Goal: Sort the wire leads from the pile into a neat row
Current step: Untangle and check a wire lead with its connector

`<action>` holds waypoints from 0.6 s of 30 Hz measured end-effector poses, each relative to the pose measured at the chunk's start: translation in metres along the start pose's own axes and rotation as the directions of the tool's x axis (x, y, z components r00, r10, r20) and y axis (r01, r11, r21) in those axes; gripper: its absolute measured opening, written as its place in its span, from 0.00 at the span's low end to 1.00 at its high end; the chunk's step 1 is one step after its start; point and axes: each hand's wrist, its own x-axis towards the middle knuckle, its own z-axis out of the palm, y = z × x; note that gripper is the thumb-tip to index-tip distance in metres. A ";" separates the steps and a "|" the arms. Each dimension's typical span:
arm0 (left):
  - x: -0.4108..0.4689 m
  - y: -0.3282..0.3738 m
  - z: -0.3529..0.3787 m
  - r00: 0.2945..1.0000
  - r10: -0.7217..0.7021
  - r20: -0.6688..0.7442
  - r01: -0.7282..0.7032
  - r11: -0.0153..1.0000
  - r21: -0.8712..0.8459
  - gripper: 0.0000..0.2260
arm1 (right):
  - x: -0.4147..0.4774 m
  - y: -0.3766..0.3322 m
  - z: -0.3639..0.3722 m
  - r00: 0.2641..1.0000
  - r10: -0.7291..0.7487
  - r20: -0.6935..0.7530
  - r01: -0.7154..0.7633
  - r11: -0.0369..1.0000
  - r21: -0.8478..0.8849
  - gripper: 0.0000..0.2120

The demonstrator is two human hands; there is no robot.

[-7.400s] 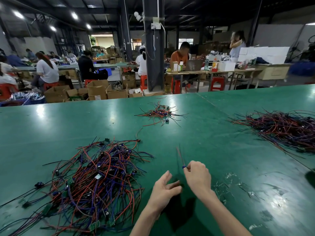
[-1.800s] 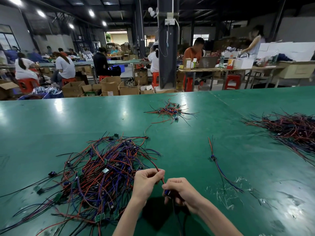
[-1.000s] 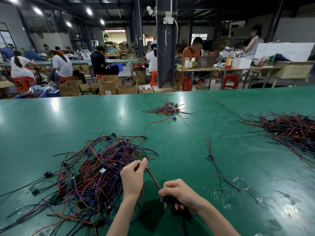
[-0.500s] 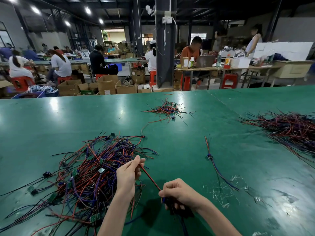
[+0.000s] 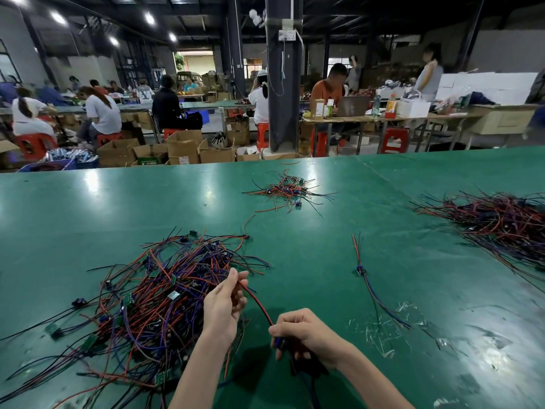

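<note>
Two hands shared one lead: your right hand (image 5: 306, 335) was curled round its dark blue plug (image 5: 278, 343), thumb and fingers closed on it, while your left hand (image 5: 224, 305) pinched the red wire (image 5: 256, 302) further up, at the edge of the pile (image 5: 153, 299), so the wire ran taut on a slant between them. To do this step well, I judge that you needed to slide the left pinch along the wire toward its tip, straightening it and easing it out of the tangle without dragging its neighbours along. Then it wanted laying down parallel to the single lead (image 5: 361, 270) lying on the green table (image 5: 309, 246) to your right, plug beside plug and ends level. A slow pull looked wiser than a jerk, since the pile's loops crossed one another and small green boards (image 5: 173, 295) sat among them. Beyond, a smaller heap (image 5: 287, 191) lay well apart toward the far edge, and a larger heap (image 5: 501, 222) lay at the right, cut off by the frame. Some things could not be made out. Your right palm hid how the plug sat, and dark strands below it dropped out of view at the bottom edge. I couldn't tell whether the wire's tip was loose or caught behind your left fingers. The pale scraps (image 5: 380, 326) near the laid lead were too faint to name.
</note>
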 end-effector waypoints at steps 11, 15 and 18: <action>-0.024 -0.020 0.018 0.939 -0.062 0.337 -0.042 0.955 0.295 0.07 | 0.002 0.000 0.007 0.961 -0.063 -0.269 0.089 0.992 0.084 0.13; -0.022 -0.018 0.016 0.957 0.024 0.288 -0.119 0.941 0.317 0.05 | 0.001 -0.001 0.007 0.976 -0.044 -0.212 0.051 0.998 0.030 0.13; -0.018 -0.012 0.009 0.962 0.119 0.247 -0.203 0.915 0.349 0.07 | -0.001 -0.004 0.009 0.993 -0.041 -0.115 0.043 0.999 0.011 0.12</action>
